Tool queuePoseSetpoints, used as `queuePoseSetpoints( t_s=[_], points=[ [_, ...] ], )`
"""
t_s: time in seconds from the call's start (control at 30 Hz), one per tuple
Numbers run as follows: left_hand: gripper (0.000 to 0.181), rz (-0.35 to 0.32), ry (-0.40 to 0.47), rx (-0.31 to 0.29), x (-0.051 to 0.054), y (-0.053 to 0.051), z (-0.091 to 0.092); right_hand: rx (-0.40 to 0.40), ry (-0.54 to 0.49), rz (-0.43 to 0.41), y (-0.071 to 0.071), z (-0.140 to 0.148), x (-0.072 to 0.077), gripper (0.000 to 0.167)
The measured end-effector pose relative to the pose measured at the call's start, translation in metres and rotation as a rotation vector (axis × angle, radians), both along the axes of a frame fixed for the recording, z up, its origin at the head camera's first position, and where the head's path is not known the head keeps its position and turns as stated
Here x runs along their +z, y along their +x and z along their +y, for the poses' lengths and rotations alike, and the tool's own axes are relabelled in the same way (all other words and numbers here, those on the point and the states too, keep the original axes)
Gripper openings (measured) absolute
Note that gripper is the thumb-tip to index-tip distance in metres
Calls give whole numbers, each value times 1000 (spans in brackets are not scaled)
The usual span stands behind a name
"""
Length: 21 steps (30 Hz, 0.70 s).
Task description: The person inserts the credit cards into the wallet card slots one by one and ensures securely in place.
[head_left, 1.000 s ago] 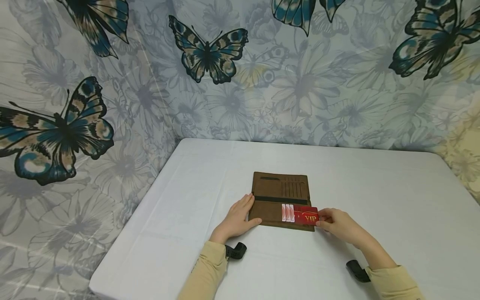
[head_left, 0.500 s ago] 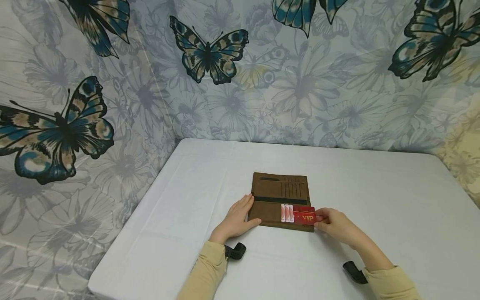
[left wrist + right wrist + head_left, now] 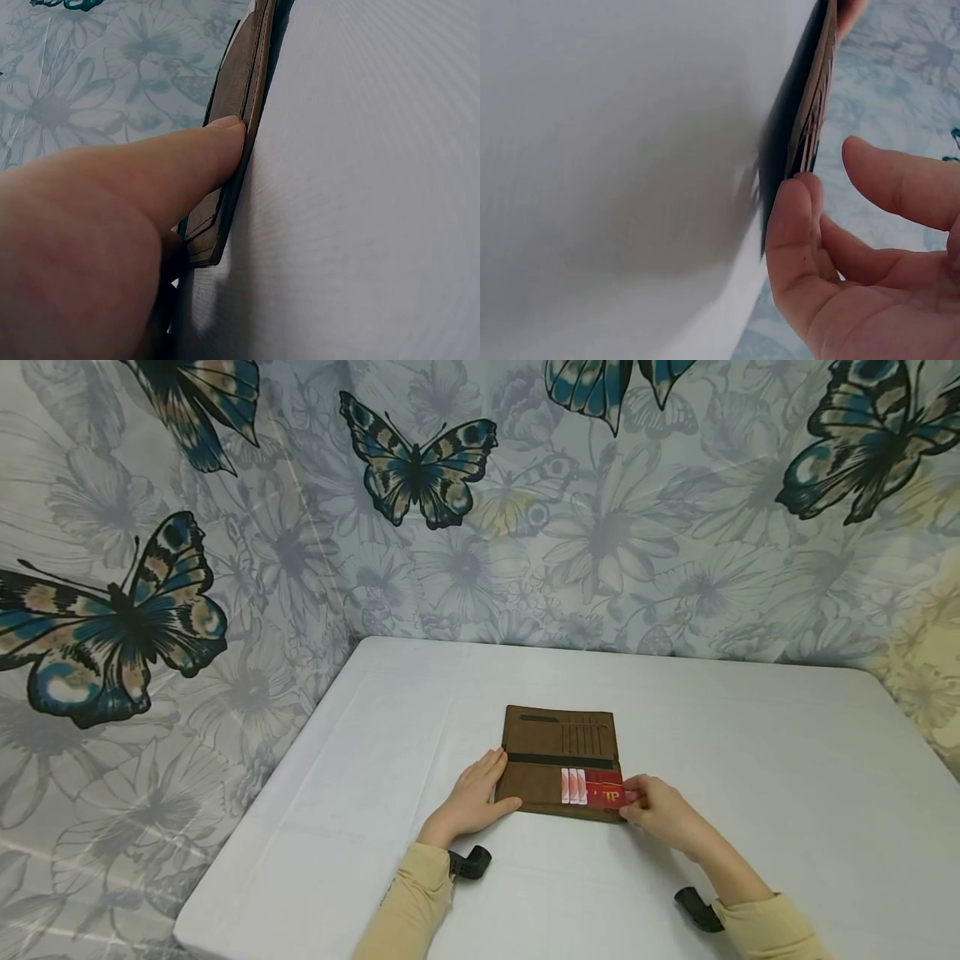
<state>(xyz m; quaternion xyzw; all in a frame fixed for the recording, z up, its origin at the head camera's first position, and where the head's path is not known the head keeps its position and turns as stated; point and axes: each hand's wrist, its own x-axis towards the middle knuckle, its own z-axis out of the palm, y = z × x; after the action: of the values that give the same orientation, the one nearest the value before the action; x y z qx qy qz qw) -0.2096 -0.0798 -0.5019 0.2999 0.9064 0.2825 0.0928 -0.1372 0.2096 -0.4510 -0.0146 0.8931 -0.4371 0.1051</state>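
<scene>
A brown wallet (image 3: 561, 733) lies unfolded on the white table, with card slots on its far half and a dark band across the fold. Its near half bears several overlapping red cards (image 3: 592, 788), their pale ends stepped toward the left. At the wallet's left edge my left hand (image 3: 467, 795) rests with fingers extended; its thumb (image 3: 225, 139) presses on the leather near the bottom edge. My right hand (image 3: 663, 810) pinches the outer end of a red card at the wallet's right edge. In the right wrist view, one digit stands apart from the cards (image 3: 810, 142).
The table (image 3: 360, 735) has a white cover and meets a wall (image 3: 600, 543) of grey-blue floral fabric with large butterflies. Black wrist devices (image 3: 471, 862) sit at both cuffs.
My right hand has moved slightly left, and the red card has slid left with it, further over the wallet. The left hand and the wallet stay nearly in place.
</scene>
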Motion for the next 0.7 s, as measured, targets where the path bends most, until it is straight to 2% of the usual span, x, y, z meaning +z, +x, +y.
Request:
queuePoseSetpoints(
  t_s=[0.43, 0.7],
  points=[
    [78, -4, -18, 6, -3, -1, -1, -21, 16, -21, -1, -7, -5, 39],
    [77, -2, -11, 3, -2, -1, 0, -26, -13, -44, -1, -10, -6, 40]
  ],
)
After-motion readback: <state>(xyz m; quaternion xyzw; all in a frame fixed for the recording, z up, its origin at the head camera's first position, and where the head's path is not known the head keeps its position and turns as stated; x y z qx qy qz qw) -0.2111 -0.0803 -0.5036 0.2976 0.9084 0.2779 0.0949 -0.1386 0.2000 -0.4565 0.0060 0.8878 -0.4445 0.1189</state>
